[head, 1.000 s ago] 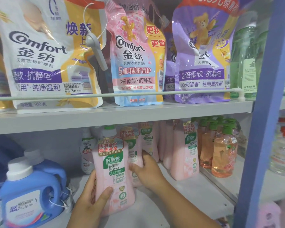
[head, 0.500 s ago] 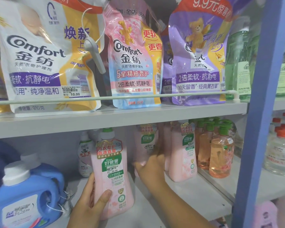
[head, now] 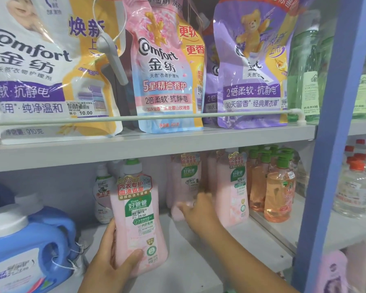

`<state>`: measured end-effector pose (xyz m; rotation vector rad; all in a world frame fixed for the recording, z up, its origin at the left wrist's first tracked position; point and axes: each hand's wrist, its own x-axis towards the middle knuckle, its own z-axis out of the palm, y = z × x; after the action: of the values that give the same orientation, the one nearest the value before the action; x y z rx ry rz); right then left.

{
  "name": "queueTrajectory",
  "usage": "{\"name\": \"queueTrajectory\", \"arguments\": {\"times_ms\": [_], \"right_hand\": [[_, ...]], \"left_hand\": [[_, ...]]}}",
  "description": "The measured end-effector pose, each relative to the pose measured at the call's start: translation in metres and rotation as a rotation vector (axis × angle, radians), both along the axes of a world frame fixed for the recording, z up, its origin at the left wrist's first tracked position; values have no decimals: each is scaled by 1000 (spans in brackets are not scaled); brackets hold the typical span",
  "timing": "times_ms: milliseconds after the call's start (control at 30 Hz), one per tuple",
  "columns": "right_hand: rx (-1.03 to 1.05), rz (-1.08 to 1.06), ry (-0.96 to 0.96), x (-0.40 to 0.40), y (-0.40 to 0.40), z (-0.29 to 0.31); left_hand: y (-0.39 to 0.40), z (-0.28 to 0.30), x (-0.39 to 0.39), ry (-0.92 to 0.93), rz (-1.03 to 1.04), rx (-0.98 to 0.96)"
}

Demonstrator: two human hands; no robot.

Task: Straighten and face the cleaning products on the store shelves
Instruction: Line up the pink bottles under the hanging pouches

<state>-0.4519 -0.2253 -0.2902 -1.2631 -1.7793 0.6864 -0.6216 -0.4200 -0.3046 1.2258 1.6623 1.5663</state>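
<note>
The tall pink plastic detergent bottle with the green-and-white label (head: 138, 220) is sitting upright at the front of the grey lower shelf (head: 178, 269), label facing out. The left hand (head: 108, 261) is wrapping around its lower left side, thumb pressing across the front near the bottom, so that grip is clamped on the bottle.

Just right of that grip and further back, the right hand (head: 199, 210) is reaching into the shelf toward a second pink bottle of the same kind (head: 186, 182). It's motion-blurred, fingers looking spread against the bottle's lower part, but I honestly cannot tell whether that grip is closing on it or just touching. Right beside that hand a third pink bottle (head: 232, 191) is standing upright with its label forward.

Further right of the right hand, a cluster of clear orange pump bottles with green tops (head: 277, 193) is standing. Behind the left-hand bottle a small white bottle (head: 101, 193) is hiding near the back wall. Left of the left hand, a blue plastic jug with a white cap (head: 28, 250) is sitting with white cord looped at its handle.

Up above both hands, soft refill pouches are leaning against a thin rail (head: 135, 118): a white-and-yellow pouch (head: 40, 66), a pink-and-blue pouch (head: 169, 66) and a purple pouch with a bear (head: 254, 60).
</note>
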Motion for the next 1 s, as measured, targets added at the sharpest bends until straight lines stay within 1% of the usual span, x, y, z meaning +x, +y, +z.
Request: {"name": "queueTrajectory", "arguments": {"times_ms": [67, 100, 133, 167, 200, 267, 333, 400, 500, 667, 833, 933, 1000], "right_hand": [[191, 3, 233, 46, -17, 1], [301, -67, 324, 71, -21, 1], [366, -151, 348, 94, -19, 1], [356, -191, 328, 112, -11, 1], [238, -185, 279, 124, -2, 4], [-46, -44, 211, 134, 18, 4], [-172, 91, 235, 132, 27, 1], [-186, 111, 278, 127, 35, -8], [-153, 82, 352, 117, 42, -23], [-118, 110, 350, 115, 43, -24], [-230, 153, 430, 120, 49, -18], [-227, 105, 485, 127, 48, -20], [-239, 117, 531, 131, 48, -20]], "left_hand": [[4, -3, -3, 18, -6, -15], [8, -3, -2, 38, -16, -24], [13, -3, 1, 67, -30, -37], [20, -3, 6, 95, -49, -49], [28, -1, 13, 125, -70, -59], [47, 5, 32, 201, -99, -61], [65, 10, 49, 244, -96, -49], [82, 10, 61, 264, -69, -37], [100, 7, 71, 237, -25, -39], [123, 5, 80, 202, 0, -86], [128, -1, 93, 193, 71, -78], [128, -1, 95, 188, 102, -61], [129, 1, 96, 168, 94, -53]]}}
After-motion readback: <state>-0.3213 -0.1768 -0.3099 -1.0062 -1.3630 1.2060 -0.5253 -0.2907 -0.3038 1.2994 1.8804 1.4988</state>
